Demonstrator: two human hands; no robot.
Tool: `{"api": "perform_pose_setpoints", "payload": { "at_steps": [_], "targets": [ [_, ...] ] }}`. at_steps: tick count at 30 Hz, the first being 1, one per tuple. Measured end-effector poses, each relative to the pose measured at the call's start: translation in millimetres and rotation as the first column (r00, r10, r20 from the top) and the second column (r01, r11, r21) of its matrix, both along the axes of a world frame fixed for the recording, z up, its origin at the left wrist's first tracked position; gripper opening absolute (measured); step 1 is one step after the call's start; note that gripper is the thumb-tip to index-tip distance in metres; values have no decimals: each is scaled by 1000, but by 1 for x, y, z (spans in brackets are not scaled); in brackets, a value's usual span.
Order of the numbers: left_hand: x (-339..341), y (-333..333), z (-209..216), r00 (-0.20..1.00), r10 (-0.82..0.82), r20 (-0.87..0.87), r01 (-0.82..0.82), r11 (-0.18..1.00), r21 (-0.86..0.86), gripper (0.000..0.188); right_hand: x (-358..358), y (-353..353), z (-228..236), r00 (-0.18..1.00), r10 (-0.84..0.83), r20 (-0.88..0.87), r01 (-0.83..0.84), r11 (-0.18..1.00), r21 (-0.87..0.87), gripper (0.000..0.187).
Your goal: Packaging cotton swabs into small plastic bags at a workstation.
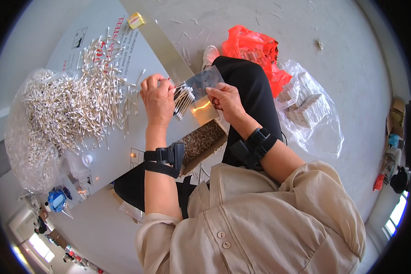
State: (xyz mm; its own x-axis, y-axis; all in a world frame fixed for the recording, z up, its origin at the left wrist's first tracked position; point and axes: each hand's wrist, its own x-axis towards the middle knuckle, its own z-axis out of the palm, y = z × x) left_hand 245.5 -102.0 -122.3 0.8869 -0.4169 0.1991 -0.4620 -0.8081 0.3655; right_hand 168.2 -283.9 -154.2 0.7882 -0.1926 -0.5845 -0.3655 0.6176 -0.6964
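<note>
A clear plastic bag (200, 86) is stretched out over the table's edge, its right side pinched between the thumb and fingers of my right hand (226, 101). At its left end lies a neat row of cotton swabs (184, 101) with white tips. My left hand (158, 100) is closed at the left side of this row, gripping the swabs; its fingertips are partly hidden. Whether the swabs are inside the bag or just against it, I cannot tell. Left of my left hand, a large heap of loose cotton swabs (73, 102) spills from a big clear bag (18, 132).
Below my hands stands an open cardboard box (205, 153) full of small brown pieces. A small yellow box (135, 20) sits at the table's (155, 50) far edge. On the floor right of my leg are a red plastic bag (246, 41) and a clear bag of white packs (306, 107).
</note>
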Motion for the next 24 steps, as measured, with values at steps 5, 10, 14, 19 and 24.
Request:
{"api": "perform_pose_setpoints", "payload": {
  "at_steps": [5,10,14,19,24],
  "targets": [
    [-15,4,-8,999,50,0,-50,998,-48,18,1,-1,0,1000,2,-2,-2,1000,13,27],
    [-31,0,-7,999,37,24,-32,981,-193,15,2,-4,2,999,-44,0,43,998,48,29],
    [-32,0,-9,999,37,18,-34,992,-118,14,1,-2,-4,1000,-12,27,12,1000,-5,29],
    [-27,0,-9,999,34,17,-32,994,-107,14,2,0,0,997,-75,28,76,996,-51,27],
    [-27,1,-9,999,38,21,-36,994,-106,13,5,-2,-1,995,-95,7,95,994,-57,24]
  ]
}}
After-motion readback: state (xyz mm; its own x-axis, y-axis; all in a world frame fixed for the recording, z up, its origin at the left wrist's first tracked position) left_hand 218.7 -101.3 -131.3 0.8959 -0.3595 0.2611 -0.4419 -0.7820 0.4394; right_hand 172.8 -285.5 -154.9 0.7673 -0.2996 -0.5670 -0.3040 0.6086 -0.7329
